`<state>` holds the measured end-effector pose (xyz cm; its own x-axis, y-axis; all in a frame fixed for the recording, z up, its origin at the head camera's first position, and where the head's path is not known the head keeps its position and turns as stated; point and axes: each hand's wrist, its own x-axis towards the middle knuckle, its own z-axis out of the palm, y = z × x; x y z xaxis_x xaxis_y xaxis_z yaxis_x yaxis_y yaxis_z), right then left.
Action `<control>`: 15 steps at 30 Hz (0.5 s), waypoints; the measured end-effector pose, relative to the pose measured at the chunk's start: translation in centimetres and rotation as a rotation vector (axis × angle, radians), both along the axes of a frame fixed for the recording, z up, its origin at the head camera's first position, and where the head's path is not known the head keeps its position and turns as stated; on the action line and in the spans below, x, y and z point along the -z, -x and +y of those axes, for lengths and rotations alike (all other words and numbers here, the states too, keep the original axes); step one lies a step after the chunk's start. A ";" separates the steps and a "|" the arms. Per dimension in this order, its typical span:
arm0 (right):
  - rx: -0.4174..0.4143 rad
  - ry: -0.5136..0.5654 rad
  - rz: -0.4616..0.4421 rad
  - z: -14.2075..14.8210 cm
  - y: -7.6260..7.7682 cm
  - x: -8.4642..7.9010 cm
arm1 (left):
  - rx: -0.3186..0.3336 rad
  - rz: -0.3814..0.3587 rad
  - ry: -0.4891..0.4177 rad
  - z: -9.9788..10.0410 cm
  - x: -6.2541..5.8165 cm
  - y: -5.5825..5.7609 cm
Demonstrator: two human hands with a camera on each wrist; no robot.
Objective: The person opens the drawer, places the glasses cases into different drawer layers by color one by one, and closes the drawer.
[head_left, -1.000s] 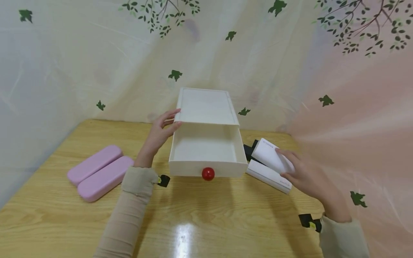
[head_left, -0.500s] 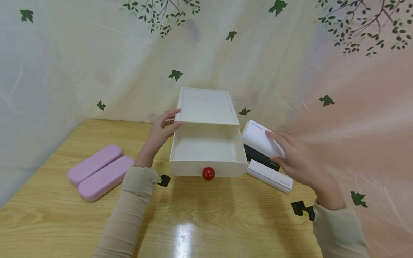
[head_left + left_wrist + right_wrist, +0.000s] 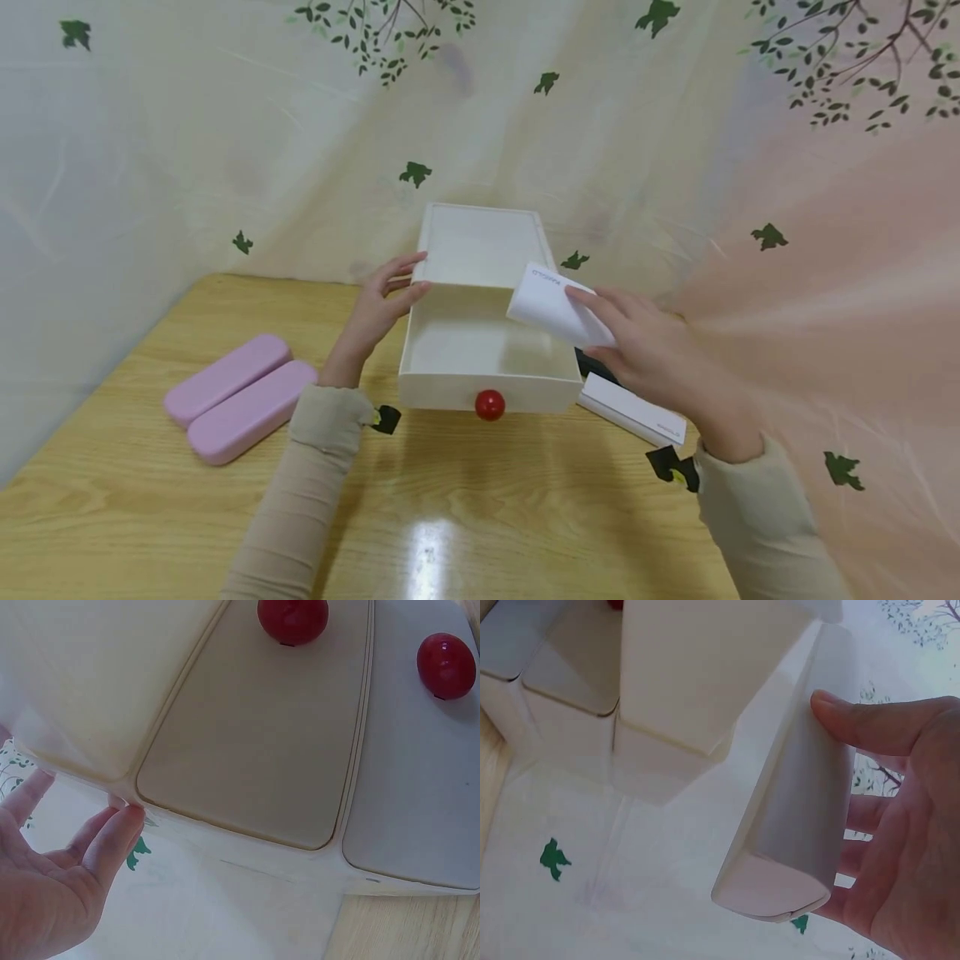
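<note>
A white drawer cabinet (image 3: 487,246) stands on the table with its top drawer (image 3: 442,392) pulled out; nothing shows inside that drawer. My left hand (image 3: 378,308) touches the cabinet's left side, thumb at the front edge and fingers farther back. Between the thumb and fingers of my right hand (image 3: 652,350) is a white glasses case (image 3: 558,304) with dark lettering, tilted above the drawer's right side. In the right wrist view the case (image 3: 799,795) shows a rounded triangular end and hangs beside the drawer.
Two pink cases (image 3: 255,412) lie side by side on the left. Right of the drawer lie a long white case (image 3: 633,410) and a black case (image 3: 588,364), partly hidden. A red knob (image 3: 490,405) juts from the drawer front; lower drawers (image 3: 247,735) are closed.
My right hand has lifted the white glasses case off the other cases and carried it left, over the drawer. The black case beneath came into view. My left hand has stayed on the cabinet.
</note>
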<state>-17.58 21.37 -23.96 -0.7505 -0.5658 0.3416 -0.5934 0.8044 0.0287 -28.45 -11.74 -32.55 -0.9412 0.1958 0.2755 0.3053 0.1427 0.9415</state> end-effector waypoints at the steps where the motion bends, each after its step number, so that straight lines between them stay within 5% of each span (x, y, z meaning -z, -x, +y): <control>1: -0.011 -0.004 0.009 -0.3 0.1 0.0 | -0.001 0.001 0.001 0.0 0.0 0.0; 15: -0.107 -0.012 0.022 -4.5 1.0 0.2 | -0.023 0.000 -0.015 0.2 0.0 0.1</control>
<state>-18.56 16.87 -24.18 -0.6775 -0.6467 0.3504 -0.6753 0.7357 0.0521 -28.55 -11.56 -32.59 -0.9453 0.1698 0.2785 0.3023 0.1357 0.9435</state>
